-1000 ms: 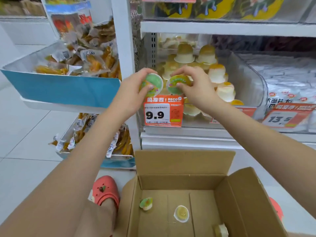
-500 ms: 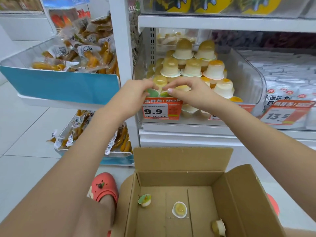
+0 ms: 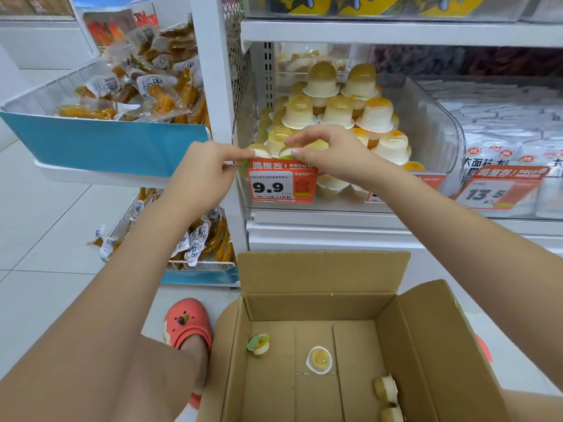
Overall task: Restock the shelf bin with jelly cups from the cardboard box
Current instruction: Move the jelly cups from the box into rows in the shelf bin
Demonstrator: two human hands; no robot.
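Two orange price tags on the shelf read 9.9 (image 3: 268, 187) and 13.5 (image 3: 484, 194).

Pale tiled floor (image 3: 45, 239), evenly lit. White shelving upright (image 3: 213, 86) with shelves either side. Possibly a plain wall (image 3: 33, 47) far left, blurred.

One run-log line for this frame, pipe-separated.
phase: placing | left hand: holds jelly cup at shelf bin front | right hand: same | cardboard box: few cups left
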